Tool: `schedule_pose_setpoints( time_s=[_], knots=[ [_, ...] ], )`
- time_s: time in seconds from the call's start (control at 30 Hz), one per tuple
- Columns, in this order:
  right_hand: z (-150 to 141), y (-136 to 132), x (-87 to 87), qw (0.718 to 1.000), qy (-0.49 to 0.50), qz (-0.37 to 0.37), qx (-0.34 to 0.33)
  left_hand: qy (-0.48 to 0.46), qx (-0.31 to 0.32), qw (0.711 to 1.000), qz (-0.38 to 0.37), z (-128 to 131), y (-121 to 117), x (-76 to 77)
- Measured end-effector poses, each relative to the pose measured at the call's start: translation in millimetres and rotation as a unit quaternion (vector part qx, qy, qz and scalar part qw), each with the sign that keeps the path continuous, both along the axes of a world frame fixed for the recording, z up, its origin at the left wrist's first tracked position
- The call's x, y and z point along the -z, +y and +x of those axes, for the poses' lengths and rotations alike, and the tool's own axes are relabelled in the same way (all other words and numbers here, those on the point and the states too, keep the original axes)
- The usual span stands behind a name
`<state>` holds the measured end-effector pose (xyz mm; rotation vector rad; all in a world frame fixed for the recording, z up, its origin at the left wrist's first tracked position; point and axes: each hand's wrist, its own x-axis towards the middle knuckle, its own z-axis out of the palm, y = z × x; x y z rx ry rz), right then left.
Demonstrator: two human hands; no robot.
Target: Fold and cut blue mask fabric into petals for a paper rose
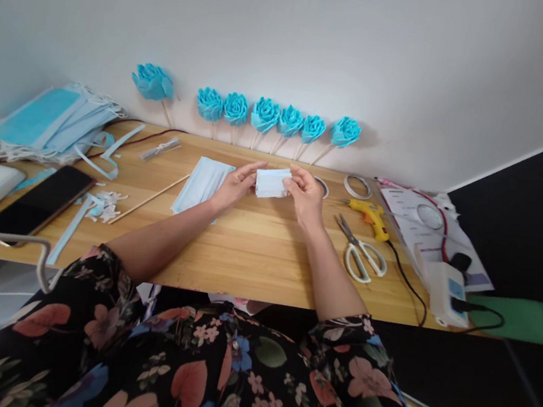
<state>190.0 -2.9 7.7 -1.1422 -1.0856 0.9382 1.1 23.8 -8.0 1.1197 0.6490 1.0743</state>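
Observation:
Between my two hands is a small folded piece of pale blue mask fabric (270, 184), raised a little over the table. My left hand (236, 185) grips its left edge, fingers curled behind. On the right edge, my right hand (305, 196) pinches it with the thumb on the near face. Flat pale blue mask sheets (198, 183) lie beside my left hand, partly covered by it. A roll of tape (323, 187) shows in part behind my right hand.
Several blue fabric flowers on sticks (265, 116) lean against the wall. At right lie scissors (354, 242), a yellow glue gun (369, 216), another tape ring (357, 186) and a power strip (445, 292). At left are stacked masks (44, 117), a phone (42, 203), scraps (105, 206) and a wooden stick (151, 199).

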Motion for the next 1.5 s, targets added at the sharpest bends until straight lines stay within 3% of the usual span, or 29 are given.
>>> schedule_pose_setpoints(
  time_s=[0.67, 1.0, 1.23, 1.5],
  knots=[
    [-1.6, 0.7, -0.8, 1.0, 0.014, -0.008, 0.013, 0.007, 0.019, 0.999, 0.027, 0.2, 1.5, 3.0],
    [0.7, 2.2, 7.7, 0.998, -0.05, 0.018, 0.026, -0.016, 0.049, 0.999, 0.01, -1.3, -4.0, -0.6],
    [-3.7, -0.5, 6.5, 0.995, -0.095, 0.034, 0.026, 0.063, 0.018, 0.996, 0.053, -2.3, 3.8, 6.4],
    [-6.7, -3.9, 1.3, 0.991, -0.126, 0.041, 0.027, 0.076, -0.032, 0.994, 0.067, -2.7, 6.7, 8.8]
  ],
)
